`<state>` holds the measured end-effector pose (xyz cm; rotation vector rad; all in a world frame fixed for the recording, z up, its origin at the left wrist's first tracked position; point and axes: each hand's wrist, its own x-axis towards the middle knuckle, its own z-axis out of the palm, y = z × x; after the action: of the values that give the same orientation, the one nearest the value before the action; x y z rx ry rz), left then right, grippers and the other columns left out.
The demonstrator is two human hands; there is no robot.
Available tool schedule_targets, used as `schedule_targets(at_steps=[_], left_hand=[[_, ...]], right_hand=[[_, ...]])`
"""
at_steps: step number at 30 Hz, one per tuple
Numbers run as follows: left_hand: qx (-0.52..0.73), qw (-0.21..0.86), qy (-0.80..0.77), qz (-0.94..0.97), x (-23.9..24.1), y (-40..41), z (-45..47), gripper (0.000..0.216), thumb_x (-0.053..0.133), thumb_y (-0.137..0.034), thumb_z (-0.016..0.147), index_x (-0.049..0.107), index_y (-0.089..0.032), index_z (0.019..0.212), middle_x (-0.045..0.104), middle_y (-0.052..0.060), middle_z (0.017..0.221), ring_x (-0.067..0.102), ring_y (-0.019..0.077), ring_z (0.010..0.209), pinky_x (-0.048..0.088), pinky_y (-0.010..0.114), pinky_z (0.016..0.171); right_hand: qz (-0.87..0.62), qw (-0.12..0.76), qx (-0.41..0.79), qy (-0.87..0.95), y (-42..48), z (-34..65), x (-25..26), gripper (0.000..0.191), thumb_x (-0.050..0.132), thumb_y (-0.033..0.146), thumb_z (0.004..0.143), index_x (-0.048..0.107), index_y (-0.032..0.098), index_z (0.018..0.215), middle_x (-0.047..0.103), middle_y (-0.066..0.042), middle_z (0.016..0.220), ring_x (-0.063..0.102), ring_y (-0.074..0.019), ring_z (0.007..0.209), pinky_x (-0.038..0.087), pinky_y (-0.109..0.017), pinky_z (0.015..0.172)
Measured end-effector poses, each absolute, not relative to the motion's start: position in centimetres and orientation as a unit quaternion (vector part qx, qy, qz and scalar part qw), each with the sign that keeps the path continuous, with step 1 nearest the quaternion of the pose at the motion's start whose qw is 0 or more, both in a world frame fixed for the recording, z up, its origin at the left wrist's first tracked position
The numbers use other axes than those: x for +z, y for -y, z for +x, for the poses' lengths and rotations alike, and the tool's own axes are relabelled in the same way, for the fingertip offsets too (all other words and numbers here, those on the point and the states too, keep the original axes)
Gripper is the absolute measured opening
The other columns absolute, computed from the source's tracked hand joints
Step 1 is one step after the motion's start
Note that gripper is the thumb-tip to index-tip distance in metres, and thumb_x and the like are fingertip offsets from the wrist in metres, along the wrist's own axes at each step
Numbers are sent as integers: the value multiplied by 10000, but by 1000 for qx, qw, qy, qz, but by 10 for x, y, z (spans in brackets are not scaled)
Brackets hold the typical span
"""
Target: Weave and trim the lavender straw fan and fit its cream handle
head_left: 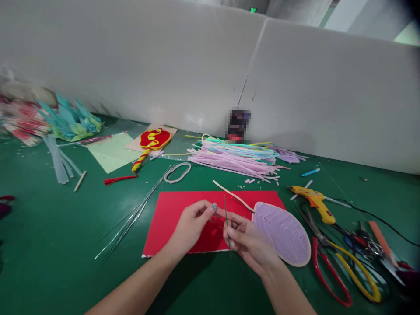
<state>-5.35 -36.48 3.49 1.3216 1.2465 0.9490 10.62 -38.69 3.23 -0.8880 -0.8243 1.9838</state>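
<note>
Between the thumb and fingers of my right hand (247, 240) stands a thin dark green wire (225, 208), nearly upright. Close beside it is my left hand (197, 221), thumb pressed to its fingers, with something small and shiny at the thumb tip; what it pinches, if anything, I cannot make out. Both hands are over a red board (170, 218). To the right of my right hand, a lilac oval panel (282, 234) with a pale border and a long pale stem lies partly on the board, and the hand hides a bit of its left edge.
Pliers (321, 240), a yellow glue gun (313, 201) with its cord, and scissors (374, 249) lie at right. Behind the board is a pile of pastel pipe cleaners (229, 157). At left are loose wires (131, 214), a red-and-yellow fan ornament (154, 139) and clear glue sticks (59, 162).
</note>
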Motion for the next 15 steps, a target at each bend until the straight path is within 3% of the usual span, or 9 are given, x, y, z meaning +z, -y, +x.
schedule_targets(at_steps=[9,12,15], left_hand=[[405,494,-514,572,34,366,-53,272,473,-371,811,624,-173,702,651,2,700,579,143,680,433,240,658],[394,478,-510,597,29,367,-52,312,403,-380,853,647,-190,808,681,24,801,607,165,776,441,264,748],[371,415,-536,634,26,369,-52,365,321,-380,889,641,-210,852,683,40,884,598,187,879,416,296,825]], right_hand=[[-379,372,763,369,384,109,33,458,729,297,667,622,198,1101,570,23,628,426,-38,469,330,-171,461],[-484,360,645,469,378,115,46,363,686,312,698,640,192,1037,624,5,685,519,-93,560,413,-221,559],[-620,343,412,573,361,127,58,210,619,337,739,673,201,890,677,-32,783,597,-175,707,453,-295,675]])
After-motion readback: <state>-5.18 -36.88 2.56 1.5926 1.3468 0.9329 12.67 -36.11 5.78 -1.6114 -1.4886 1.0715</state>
